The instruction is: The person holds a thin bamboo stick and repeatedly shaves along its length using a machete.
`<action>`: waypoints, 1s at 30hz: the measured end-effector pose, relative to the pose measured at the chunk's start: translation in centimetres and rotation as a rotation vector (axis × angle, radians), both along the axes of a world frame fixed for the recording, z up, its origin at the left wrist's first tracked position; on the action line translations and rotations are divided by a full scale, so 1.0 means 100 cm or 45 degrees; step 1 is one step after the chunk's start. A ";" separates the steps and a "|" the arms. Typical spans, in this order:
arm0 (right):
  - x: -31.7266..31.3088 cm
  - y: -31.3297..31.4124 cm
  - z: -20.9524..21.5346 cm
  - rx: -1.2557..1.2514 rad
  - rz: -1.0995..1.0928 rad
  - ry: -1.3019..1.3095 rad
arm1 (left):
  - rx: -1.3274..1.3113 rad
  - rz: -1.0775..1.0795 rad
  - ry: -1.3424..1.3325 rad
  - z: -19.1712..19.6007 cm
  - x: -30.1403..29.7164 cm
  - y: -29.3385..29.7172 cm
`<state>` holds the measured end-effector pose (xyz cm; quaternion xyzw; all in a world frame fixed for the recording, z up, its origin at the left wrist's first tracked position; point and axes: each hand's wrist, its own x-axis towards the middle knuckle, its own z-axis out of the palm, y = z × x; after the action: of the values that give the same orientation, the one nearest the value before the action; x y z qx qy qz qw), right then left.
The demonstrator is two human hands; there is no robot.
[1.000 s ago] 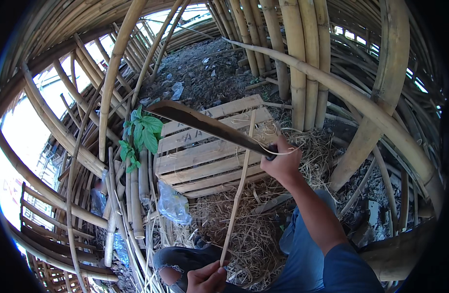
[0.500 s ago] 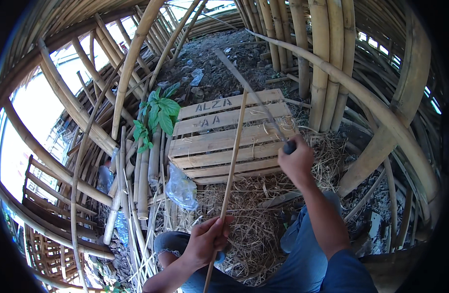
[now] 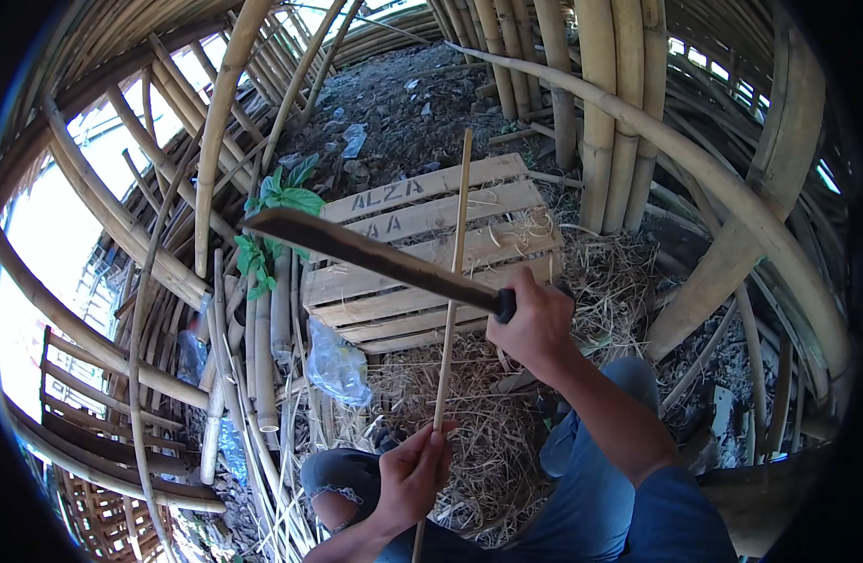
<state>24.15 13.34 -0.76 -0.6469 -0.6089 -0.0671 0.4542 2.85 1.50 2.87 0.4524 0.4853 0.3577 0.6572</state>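
Between my knees, my left hand (image 3: 414, 474) is closed round a thin split bamboo strip (image 3: 447, 361), which slants up and away past my grip. My right hand (image 3: 534, 327) grips the black handle of a machete (image 3: 375, 266). Its long dark blade points to the left and crosses over the strip near the handle end; I cannot tell whether they touch. Behind both lies a slatted wooden crate (image 3: 394, 279) with dark stencilled marks and a few curled shavings on its top.
Dry shavings (image 3: 469, 413) cover the ground round my feet. Left of the crate are a clear plastic bag (image 3: 337, 366), a leafy green plant (image 3: 286, 199) and several bamboo poles (image 3: 264, 357). Thick bamboo posts (image 3: 597, 122) and a long curved pole (image 3: 694, 174) stand at the right.
The machete has swung from pointing up and away to lying leftward across the strip. My right hand has come slightly nearer and left. The left hand keeps its hold; the view has shifted slightly.
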 end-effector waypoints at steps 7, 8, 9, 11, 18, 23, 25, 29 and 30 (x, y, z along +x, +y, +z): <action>-0.005 -0.005 0.011 0.069 0.173 -0.074 | 0.358 0.013 0.174 -0.016 -0.005 -0.004; -0.007 -0.003 0.006 0.038 0.173 -0.049 | 0.359 0.016 0.171 -0.015 -0.003 -0.005; -0.010 -0.005 0.005 0.039 0.176 -0.053 | 0.278 0.052 0.147 -0.014 -0.002 -0.006; -0.016 -0.012 0.002 0.034 0.201 -0.102 | 0.202 0.087 0.124 -0.013 -0.003 -0.007; -0.005 -0.001 0.004 0.018 0.138 -0.150 | 0.167 0.024 0.114 -0.015 -0.004 -0.009; -0.010 -0.010 0.001 0.069 0.254 -0.117 | 0.163 0.035 0.116 -0.015 -0.007 -0.009; -0.010 -0.006 0.000 0.024 0.233 -0.092 | 0.235 0.016 0.126 -0.016 -0.005 -0.008; -0.022 -0.007 -0.004 0.094 0.200 -0.076 | 0.218 0.057 0.185 -0.016 -0.005 -0.009; -0.022 -0.010 -0.002 0.144 0.276 -0.097 | 0.176 0.081 0.173 -0.012 -0.005 -0.009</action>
<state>21.94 12.29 -0.94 -0.5476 -0.6874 -0.0764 0.4709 2.36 0.60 1.67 0.5044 0.5169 0.3795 0.5783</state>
